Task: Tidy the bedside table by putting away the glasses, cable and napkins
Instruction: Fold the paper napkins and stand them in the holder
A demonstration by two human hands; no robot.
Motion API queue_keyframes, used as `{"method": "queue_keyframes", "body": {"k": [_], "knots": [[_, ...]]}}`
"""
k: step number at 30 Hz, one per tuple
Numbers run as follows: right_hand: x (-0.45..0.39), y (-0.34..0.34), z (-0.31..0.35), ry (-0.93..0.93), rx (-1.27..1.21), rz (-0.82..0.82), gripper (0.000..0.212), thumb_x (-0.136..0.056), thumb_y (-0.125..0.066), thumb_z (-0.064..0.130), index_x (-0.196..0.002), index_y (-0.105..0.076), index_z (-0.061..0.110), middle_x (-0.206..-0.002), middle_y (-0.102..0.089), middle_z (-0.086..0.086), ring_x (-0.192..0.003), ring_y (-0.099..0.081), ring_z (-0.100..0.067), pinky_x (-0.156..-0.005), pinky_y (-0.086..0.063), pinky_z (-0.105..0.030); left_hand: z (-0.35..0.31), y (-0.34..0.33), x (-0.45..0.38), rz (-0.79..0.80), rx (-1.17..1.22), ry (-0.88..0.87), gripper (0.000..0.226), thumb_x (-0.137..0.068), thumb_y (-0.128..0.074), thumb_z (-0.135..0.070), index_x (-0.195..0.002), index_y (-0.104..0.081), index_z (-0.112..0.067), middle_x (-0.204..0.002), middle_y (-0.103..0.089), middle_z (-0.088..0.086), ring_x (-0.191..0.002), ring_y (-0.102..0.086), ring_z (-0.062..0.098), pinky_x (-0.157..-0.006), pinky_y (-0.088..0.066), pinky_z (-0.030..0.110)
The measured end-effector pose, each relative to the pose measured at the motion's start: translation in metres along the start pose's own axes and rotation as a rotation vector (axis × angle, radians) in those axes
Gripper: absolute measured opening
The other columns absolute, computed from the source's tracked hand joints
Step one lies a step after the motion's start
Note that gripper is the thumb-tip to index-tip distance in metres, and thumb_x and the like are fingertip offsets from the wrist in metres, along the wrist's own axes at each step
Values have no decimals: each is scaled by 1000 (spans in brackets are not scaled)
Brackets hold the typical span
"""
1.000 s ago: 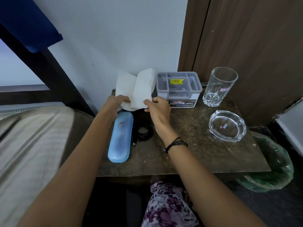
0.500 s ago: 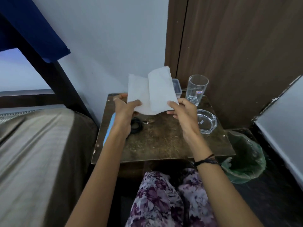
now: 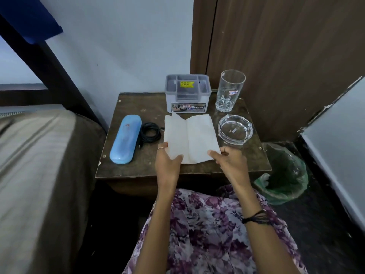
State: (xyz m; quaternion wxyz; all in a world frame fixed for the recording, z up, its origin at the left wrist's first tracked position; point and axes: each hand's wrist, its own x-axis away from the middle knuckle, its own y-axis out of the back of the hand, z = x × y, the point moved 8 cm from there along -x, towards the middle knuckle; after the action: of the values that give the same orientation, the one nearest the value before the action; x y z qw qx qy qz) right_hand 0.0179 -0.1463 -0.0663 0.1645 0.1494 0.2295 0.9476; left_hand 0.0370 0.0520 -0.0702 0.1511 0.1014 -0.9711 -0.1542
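Napkin lies unfolded on the bedside table — left hand and right hand pinch its near corners. Glasses case lies just beside the coiled cable.

A bedroom — a bed beside a small bedside table, with a wooden wardrobe behind.

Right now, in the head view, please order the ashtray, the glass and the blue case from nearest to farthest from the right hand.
1. Ashtray, just beyond the right hand.
2. Glass, back right corner.
3. Blue case, far left, past the napkin.
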Motion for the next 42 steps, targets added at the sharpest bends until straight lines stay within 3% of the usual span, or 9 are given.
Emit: {"method": "queue_keyframes", "body": {"k": [4,9,14,18,23,29,32,35,42], "knots": [[-1,0,11,104,118,-68,40,-88,-54,48,-101,-69,13,-83,-71,-3,-80,-65,-19,-73,-47,-33,-4,8,-1,-65,-52,-53,47,-86,-57,-5,-130,-41,-11,-129,-53,9,-108,-49,15,-85,-41,26],[-2,-1,22,107,190,-148,29,-90,-57,38,-108,-67,17,-103,-71,-1,-96,-64,-20,-85,-51,-38,-10,16,-1,-118,-127,-91,53,-87,-56,-7,-135,-37,-16,-132,-52,7,-119,-50,24,-90,-41,30],[-7,-7,23,70,181,-102,30,-86,-62,24,-115,-63,16,-102,-72,-3,-95,-66,-19,-88,-51,-39,-16,13,9,-180,-309,-163,58,-92,-51,-14,-144,-27,-18,-139,-44,6,-122,-47,24,-93,-43,34],[-7,-9,24,65,135,-100,35,-87,-60,26,-120,-60,15,-104,-70,-5,-93,-64,-19,-87,-51,-37,-12,9,12,-245,-454,-213,56,-94,-49,-21,-145,-26,-19,-145,-39,7,-128,-38,25,-98,-42,41],[-10,-10,25,78,65,-108,38,-86,-63,29,-122,-59,15,-105,-69,-4,-90,-64,-16,-89,-51,-37,-13,12,16,-338,-512,-265,43,-93,-50,-16,-136,-45,-21,-142,-47,3,-125,-42,28,-92,-42,45],[-16,-12,17,31,-28,-100,39,-84,-66,21,-122,-59,17,-100,-69,-1,-86,-63,-12,-89,-52,-38,-14,19,15,-471,-439,-305,18,-85,-61,-14,-102,-67,-12,-119,-60,7,-110,-49,29,-83,-36,36],[-18,-13,14,30,-53,-73,40,-84,-66,18,-123,-58,17,-96,-67,2,-78,-61,-4,-80,-53,-25,-24,17,16,-492,-393,-349,13,-86,-61,-15,-97,-63,-9,-106,-60,9,-99,-48,26,-81,-30,26],[-19,-16,13,34,-71,-51,40,-84,-65,17,-123,-57,19,-92,-65,5,-74,-57,6,-68,-44,-9,-34,8,14,-444,-344,-366,11,-86,-60,-11,-96,-58,-9,-102,-58,9,-95,-52,25,-78,-34,29],[-19,-19,14,41,-103,-19,36,-83,-67,13,-118,-60,20,-95,-65,2,-75,-58,4,-58,-41,1,-39,1,7,-475,-383,-397,15,-85,-59,-6,-99,-57,-10,-105,-61,8,-85,-62,28,-84,-28,30]]}}
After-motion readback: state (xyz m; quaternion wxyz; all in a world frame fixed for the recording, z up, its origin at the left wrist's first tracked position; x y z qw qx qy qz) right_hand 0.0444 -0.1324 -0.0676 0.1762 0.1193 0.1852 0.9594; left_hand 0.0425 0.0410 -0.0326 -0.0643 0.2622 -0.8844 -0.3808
